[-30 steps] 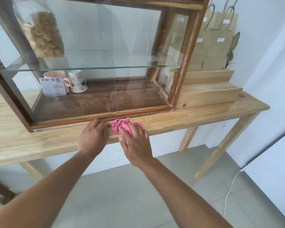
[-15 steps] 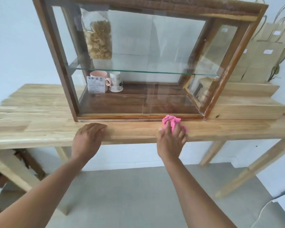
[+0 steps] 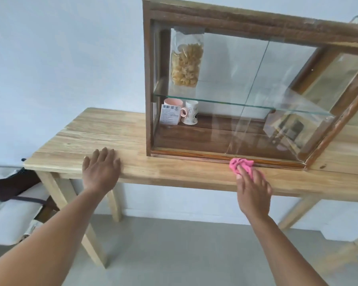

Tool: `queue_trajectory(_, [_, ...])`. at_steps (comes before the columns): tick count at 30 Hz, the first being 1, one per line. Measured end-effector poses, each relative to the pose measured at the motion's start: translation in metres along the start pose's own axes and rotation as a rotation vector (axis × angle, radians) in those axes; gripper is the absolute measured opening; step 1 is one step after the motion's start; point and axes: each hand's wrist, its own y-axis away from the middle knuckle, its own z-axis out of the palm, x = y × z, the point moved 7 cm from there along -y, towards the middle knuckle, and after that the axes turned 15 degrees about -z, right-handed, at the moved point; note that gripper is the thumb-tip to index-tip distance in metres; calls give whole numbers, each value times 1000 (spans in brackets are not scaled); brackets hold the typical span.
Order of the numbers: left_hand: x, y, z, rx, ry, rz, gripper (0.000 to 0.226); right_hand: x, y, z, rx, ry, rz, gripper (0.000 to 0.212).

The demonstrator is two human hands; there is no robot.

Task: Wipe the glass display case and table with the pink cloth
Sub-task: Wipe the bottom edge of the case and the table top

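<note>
A glass display case with a dark wooden frame stands on a long light wooden table. My right hand presses a crumpled pink cloth onto the tabletop, right against the case's bottom front rail. Part of the cloth is hidden under my fingers. My left hand lies flat, fingers spread, on the table's front edge to the left of the case, holding nothing.
Inside the case a bag of snacks stands on the glass shelf, with a pink mug, a white mug and a printed card below. A white cushioned seat sits low at the left. Grey floor lies under the table.
The view has swung left, so the table's left end now shows. My right hand with the cloth has slid right along the front of the case. My left hand moved left and flattened.
</note>
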Motion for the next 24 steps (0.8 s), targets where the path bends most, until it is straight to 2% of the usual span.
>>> queue_trajectory(3, [2,-5,5,-47,-31,18,58,-11,-5,3,11,37,153,41])
queue_trajectory(6, [3,-6,5,-68,-53,55,59,-70,-9,14,-33,47,173,45])
queue_trajectory(9, [3,-7,6,-81,-69,74,60,-152,-10,27,-62,-20,-3,48])
queue_trajectory(13, [2,-9,6,-83,-68,79,59,-249,2,38,-128,-136,-390,56])
queue_trajectory(15, [1,-9,7,-79,-67,90,59,-253,7,38,-161,-166,-503,53])
queue_trajectory(17, [1,-10,8,-84,-68,104,60,-228,7,37,-183,-157,-540,48])
queue_trajectory(19, [2,-10,10,-91,-72,107,60,-180,3,31,-128,-107,-425,46])
queue_trajectory(22, [2,-12,12,-97,-81,101,61,-101,1,16,-22,-13,-63,45])
queue_trajectory(24, [3,-13,12,-100,-88,106,61,-84,2,15,-8,9,112,47])
